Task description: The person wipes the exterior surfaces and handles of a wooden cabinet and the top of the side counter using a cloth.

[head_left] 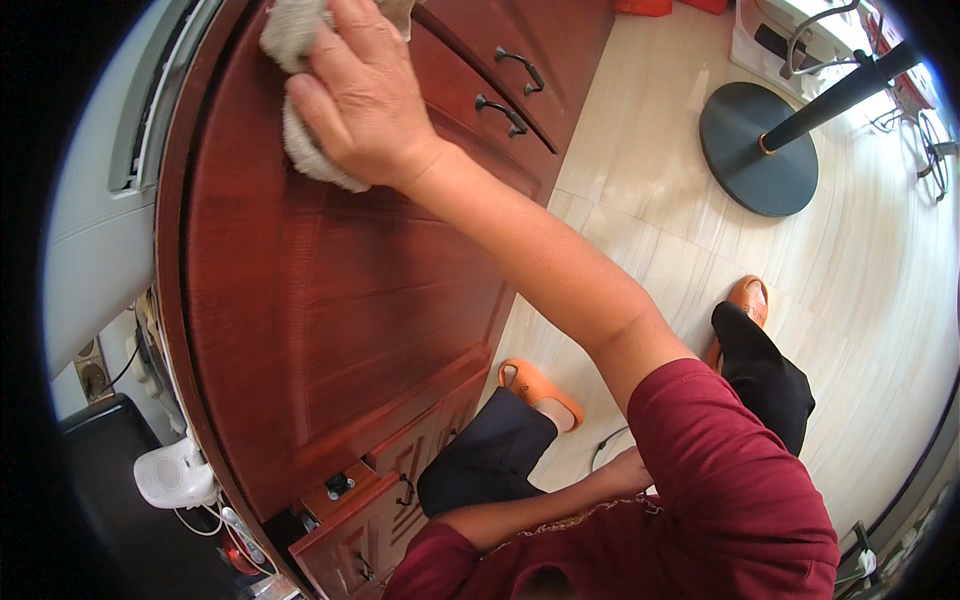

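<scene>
My right hand (pixel 365 100) presses down on a crumpled grey cloth (pixel 300 150) lying on the red-brown wooden top (pixel 330 300) of a cabinet, near its far end. The cloth bunches out under the palm and past the fingers. My right arm reaches across from a dark red sleeve at the lower right. My left forearm lies low across my body. Only a part of my left hand (pixel 625 470) shows beside my thigh, and its fingers are hidden behind my right arm.
Drawer fronts with dark curved handles (pixel 503 113) run along the cabinet's right side. A black round stand base (pixel 758 150) with a pole sits on the pale tiled floor. My feet wear orange slippers (pixel 545 392). A white device (pixel 172 476) and cables sit at the lower left.
</scene>
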{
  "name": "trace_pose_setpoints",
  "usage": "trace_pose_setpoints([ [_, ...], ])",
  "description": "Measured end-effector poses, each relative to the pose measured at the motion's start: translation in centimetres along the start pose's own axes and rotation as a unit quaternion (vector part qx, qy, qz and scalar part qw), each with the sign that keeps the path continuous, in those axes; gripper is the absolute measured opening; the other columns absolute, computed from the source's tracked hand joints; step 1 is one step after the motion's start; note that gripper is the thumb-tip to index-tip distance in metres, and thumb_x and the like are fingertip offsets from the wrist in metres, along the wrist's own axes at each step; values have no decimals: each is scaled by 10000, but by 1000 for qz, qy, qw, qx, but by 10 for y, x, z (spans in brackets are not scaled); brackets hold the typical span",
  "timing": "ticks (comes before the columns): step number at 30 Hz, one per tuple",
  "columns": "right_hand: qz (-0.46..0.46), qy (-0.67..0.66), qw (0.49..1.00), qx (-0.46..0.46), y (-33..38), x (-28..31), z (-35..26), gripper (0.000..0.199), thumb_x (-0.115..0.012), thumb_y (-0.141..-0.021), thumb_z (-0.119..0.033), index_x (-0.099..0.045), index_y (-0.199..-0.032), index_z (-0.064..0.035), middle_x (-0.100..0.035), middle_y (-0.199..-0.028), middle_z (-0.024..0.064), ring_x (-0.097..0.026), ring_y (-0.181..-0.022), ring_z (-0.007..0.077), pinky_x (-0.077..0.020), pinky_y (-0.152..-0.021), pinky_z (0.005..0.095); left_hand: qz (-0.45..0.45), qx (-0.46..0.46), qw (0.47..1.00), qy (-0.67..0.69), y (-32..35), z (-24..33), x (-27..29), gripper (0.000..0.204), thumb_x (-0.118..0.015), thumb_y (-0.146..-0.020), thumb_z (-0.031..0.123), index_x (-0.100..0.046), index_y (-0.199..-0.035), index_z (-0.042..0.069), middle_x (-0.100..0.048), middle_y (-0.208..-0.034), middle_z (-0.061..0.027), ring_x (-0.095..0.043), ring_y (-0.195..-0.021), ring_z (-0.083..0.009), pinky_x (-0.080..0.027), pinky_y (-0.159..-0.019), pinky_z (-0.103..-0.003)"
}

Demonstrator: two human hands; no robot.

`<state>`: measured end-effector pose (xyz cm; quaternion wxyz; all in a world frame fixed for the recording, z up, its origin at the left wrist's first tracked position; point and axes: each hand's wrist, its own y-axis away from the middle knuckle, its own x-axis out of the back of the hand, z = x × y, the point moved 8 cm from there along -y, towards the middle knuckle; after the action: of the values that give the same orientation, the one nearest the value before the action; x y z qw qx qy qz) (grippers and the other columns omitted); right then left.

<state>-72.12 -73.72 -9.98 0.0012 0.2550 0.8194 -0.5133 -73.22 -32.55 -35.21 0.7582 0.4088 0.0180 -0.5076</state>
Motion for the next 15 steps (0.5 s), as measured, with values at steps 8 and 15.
trace_pose_setpoints([
  [8, -40, 81, 972, -219, 185, 49, 80, 421, -500, -828, -122, -451, -1223, 15, -348, -1341, 213, -319, -1252, 379, -257, -1034, 436, 36, 68, 997, 11, 10, -29, 12, 368, -515, -905, 270, -535, -1197, 47, -605, -1142, -125, -562, -1041, -215, -422, -899, -336],
  [15, 73, 33, 849, -522, 220, 40, 98, 505, -392, -928, -285, -311, -1215, 123, -93, -1401, 359, -117, -1313, 460, -104, -1083, 449, 21, 170, 978, 115, 7, -65, 8, 601, -654, -811, 253, -399, -1307, 29, -436, -1321, -131, -410, -1207, -223, -341, -996, -338],
])
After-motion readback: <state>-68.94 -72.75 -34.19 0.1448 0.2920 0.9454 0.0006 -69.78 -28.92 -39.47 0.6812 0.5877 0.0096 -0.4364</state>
